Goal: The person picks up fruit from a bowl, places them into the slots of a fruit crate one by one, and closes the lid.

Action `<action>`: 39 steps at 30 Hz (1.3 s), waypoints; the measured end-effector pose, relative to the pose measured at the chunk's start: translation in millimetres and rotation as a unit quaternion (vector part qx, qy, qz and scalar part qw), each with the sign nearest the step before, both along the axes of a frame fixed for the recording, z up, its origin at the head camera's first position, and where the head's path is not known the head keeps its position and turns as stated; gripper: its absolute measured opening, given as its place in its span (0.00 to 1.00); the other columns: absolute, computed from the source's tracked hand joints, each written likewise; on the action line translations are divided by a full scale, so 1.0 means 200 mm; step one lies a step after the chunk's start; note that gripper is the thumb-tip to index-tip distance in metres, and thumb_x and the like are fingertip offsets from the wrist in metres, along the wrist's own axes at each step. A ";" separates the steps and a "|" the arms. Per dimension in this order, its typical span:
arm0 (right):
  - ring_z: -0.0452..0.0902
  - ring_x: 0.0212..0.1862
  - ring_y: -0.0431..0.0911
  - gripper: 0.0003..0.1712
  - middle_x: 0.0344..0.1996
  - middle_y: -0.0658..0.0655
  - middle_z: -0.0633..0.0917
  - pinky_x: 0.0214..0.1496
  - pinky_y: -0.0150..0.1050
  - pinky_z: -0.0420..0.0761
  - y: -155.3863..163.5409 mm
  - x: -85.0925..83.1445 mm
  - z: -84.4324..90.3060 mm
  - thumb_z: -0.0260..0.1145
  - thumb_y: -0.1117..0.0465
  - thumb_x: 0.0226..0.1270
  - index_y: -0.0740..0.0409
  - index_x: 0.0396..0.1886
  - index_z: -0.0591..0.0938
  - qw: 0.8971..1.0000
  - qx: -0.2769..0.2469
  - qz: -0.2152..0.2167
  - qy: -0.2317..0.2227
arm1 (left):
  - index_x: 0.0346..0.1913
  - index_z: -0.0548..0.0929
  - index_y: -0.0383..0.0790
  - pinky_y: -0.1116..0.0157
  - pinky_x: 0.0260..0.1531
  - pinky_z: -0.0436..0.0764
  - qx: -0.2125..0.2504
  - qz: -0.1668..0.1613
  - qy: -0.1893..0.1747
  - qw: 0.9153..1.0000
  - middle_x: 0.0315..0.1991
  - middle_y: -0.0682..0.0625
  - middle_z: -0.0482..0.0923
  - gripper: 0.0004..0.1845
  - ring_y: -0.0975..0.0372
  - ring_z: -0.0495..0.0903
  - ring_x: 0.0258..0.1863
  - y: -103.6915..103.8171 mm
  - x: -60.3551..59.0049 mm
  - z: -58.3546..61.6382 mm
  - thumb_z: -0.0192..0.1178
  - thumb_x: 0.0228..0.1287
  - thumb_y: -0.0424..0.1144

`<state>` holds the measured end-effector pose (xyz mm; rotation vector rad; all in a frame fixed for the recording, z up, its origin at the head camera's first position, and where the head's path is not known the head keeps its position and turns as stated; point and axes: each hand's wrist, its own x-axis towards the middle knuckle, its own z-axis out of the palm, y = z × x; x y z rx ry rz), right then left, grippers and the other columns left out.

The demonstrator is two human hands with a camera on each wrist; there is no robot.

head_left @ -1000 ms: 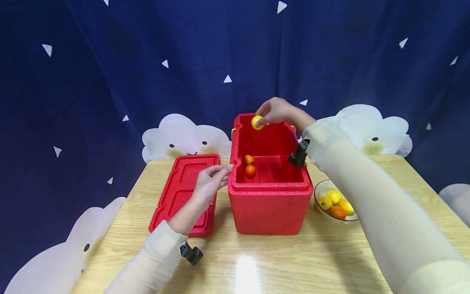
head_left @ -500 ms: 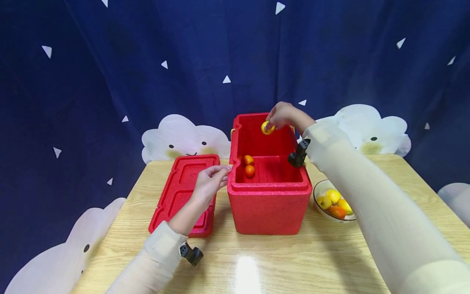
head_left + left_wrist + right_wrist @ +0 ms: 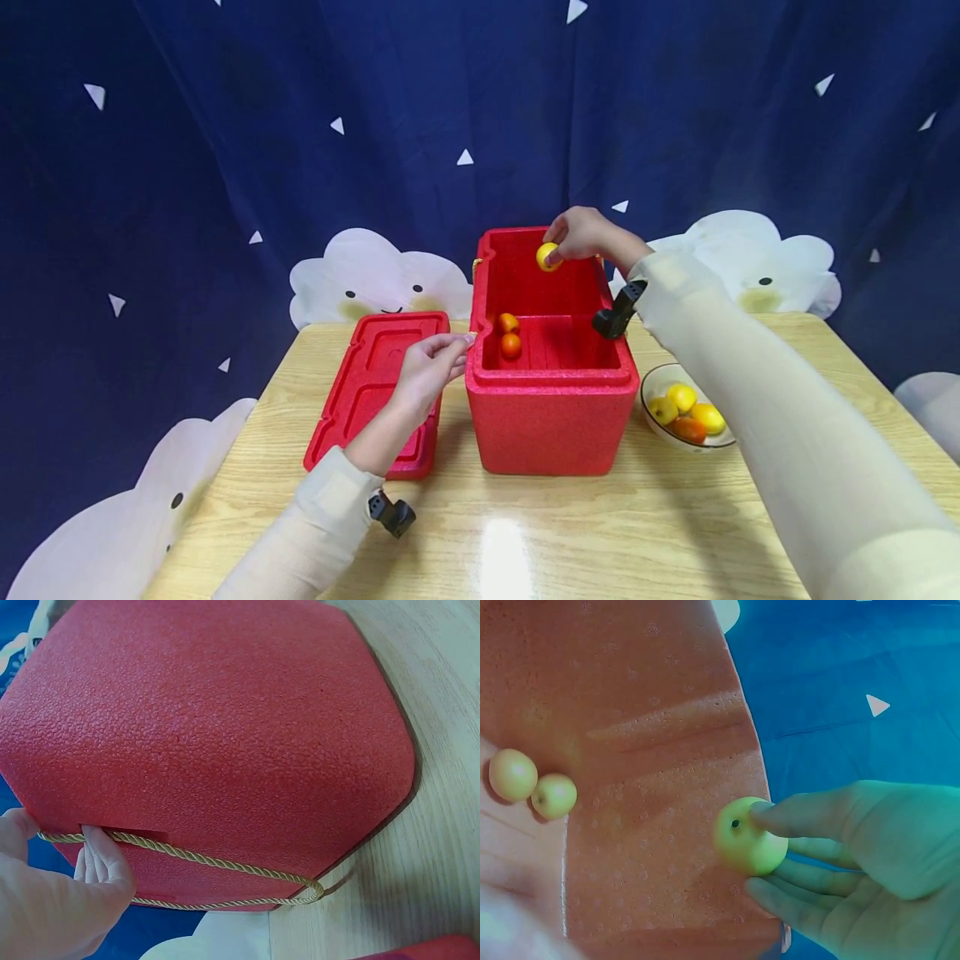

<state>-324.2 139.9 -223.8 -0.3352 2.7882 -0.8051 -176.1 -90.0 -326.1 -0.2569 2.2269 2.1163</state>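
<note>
Head view gives me the whole spread: at far left on the wooden table (image 3: pixel 262 433), a red lid (image 3: pixel 371 387) lies beside a red box (image 3: pixel 555 429), partly hidden by the reaching wrist. The left hand (image 3: pixel 431 365) comes next, thumb and fingers pinched together at the box's upper left edge. From up here their catch is just a fleck of gold; the left wrist view reveals a twisted gold cord (image 3: pixel 225 863) looped along the outer wall, one finger across it. Inside the open box, two orange fruits (image 3: pixel 511 346) sit on the floor near the left wall; the right wrist view pales them to yellow but shows them touching. Over the box's far end the right hand (image 3: pixel 587 233) grasps a yellow fruit (image 3: pixel 547 257), well above that pair, and the right wrist view adds a dark spot beside the thumb. Farthest right, in the head view alone, a pale bowl (image 3: pixel 660 378) stands just beside the box, holding three yellow fruits (image 3: pixel 681 397) and an orange-red fruit (image 3: pixel 687 430).
</note>
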 end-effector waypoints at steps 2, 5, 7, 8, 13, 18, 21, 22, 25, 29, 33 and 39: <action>0.75 0.54 0.57 0.23 0.56 0.68 0.80 0.65 0.47 0.78 0.01 0.00 0.00 0.68 0.65 0.60 0.66 0.55 0.77 1.000 0.000 0.001 0.002 | 0.51 0.81 0.34 0.63 0.52 0.84 -0.001 0.000 -0.002 1.000 0.41 0.47 0.84 0.17 0.67 0.83 0.33 0.00 0.00 0.00 0.61 0.65 0.42; 0.76 0.54 0.57 0.22 0.55 0.68 0.80 0.64 0.47 0.78 0.02 0.00 0.00 0.68 0.65 0.61 0.66 0.55 0.78 1.000 0.003 0.007 0.010 | 0.51 0.81 0.34 0.59 0.55 0.83 -0.004 0.000 -0.005 1.000 0.40 0.47 0.84 0.17 0.67 0.82 0.32 0.01 -0.01 0.00 0.61 0.65 0.42; 0.77 0.53 0.57 0.22 0.55 0.68 0.81 0.64 0.47 0.78 0.02 0.00 0.00 0.67 0.64 0.61 0.66 0.55 0.78 1.000 0.008 0.010 0.018 | 0.51 0.81 0.34 0.58 0.55 0.82 -0.006 0.000 -0.006 1.000 0.40 0.48 0.84 0.17 0.67 0.82 0.32 0.01 -0.01 0.00 0.61 0.65 0.42; 0.78 0.53 0.56 0.22 0.54 0.68 0.81 0.63 0.47 0.78 0.02 -0.01 0.00 0.67 0.64 0.61 0.66 0.55 0.78 1.000 0.010 0.012 0.023 | 0.51 0.81 0.34 0.59 0.55 0.82 -0.007 0.000 -0.006 1.000 0.40 0.48 0.83 0.17 0.67 0.82 0.32 0.02 -0.01 0.00 0.61 0.65 0.42; 0.79 0.53 0.56 0.22 0.54 0.67 0.82 0.62 0.47 0.79 0.03 0.01 0.00 0.67 0.62 0.62 0.65 0.55 0.79 1.000 -0.011 0.003 0.024 | 0.51 0.81 0.35 0.60 0.54 0.83 -0.009 0.000 -0.008 1.000 0.42 0.46 0.84 0.17 0.67 0.82 0.33 0.02 -0.02 0.00 0.61 0.65 0.43; 0.79 0.53 0.57 0.22 0.56 0.64 0.81 0.61 0.47 0.81 0.03 0.04 0.03 0.66 0.61 0.64 0.63 0.57 0.78 0.997 -0.074 -0.012 0.002 | 0.51 0.81 0.33 0.61 0.52 0.84 -0.003 -0.004 -0.003 1.000 0.42 0.46 0.84 0.18 0.67 0.83 0.32 0.02 -0.04 -0.01 0.61 0.65 0.42; 0.78 0.53 0.56 0.23 0.57 0.62 0.80 0.60 0.45 0.81 0.02 0.07 0.05 0.65 0.59 0.64 0.60 0.59 0.77 0.993 -0.116 -0.016 -0.013 | 0.51 0.81 0.32 0.62 0.51 0.84 -0.003 -0.001 0.003 1.000 0.40 0.46 0.84 0.18 0.67 0.82 0.31 0.02 -0.04 -0.01 0.60 0.65 0.41; 0.79 0.53 0.55 0.24 0.57 0.61 0.80 0.60 0.45 0.81 0.02 0.08 0.06 0.65 0.59 0.64 0.59 0.59 0.77 0.992 -0.126 -0.016 -0.016 | 0.51 0.81 0.31 0.62 0.51 0.84 -0.004 0.001 0.004 1.000 0.40 0.47 0.84 0.17 0.67 0.82 0.31 0.01 -0.04 -0.01 0.60 0.65 0.41; 0.79 0.54 0.53 0.24 0.57 0.61 0.80 0.60 0.44 0.82 0.01 0.11 0.08 0.66 0.56 0.64 0.58 0.59 0.77 0.990 -0.142 -0.011 -0.018 | 0.51 0.81 0.32 0.63 0.51 0.84 -0.008 0.007 -0.001 1.000 0.40 0.48 0.84 0.18 0.67 0.82 0.31 0.00 -0.04 -0.01 0.60 0.65 0.41; 0.80 0.53 0.53 0.23 0.56 0.62 0.81 0.61 0.46 0.80 0.02 0.15 0.09 0.66 0.55 0.64 0.58 0.57 0.78 0.989 -0.145 -0.004 -0.009 | 0.53 0.80 0.33 0.61 0.53 0.83 -0.006 0.006 -0.008 1.000 0.43 0.47 0.83 0.18 0.68 0.82 0.32 -0.01 -0.05 -0.02 0.60 0.66 0.42; 0.81 0.51 0.53 0.22 0.54 0.62 0.82 0.61 0.48 0.80 0.08 0.22 0.08 0.65 0.54 0.64 0.57 0.56 0.79 0.990 -0.140 0.002 0.009 | 0.54 0.80 0.35 0.60 0.54 0.82 -0.009 0.006 -0.013 1.000 0.47 0.45 0.83 0.18 0.67 0.82 0.34 -0.01 -0.04 -0.02 0.59 0.66 0.42; 0.82 0.50 0.53 0.23 0.52 0.63 0.83 0.58 0.47 0.82 0.21 0.30 0.01 0.66 0.55 0.63 0.59 0.56 0.79 0.988 -0.156 0.005 0.017 | 0.54 0.80 0.37 0.59 0.56 0.82 -0.017 0.006 -0.018 1.000 0.50 0.44 0.82 0.18 0.64 0.83 0.38 -0.02 -0.04 -0.01 0.60 0.66 0.44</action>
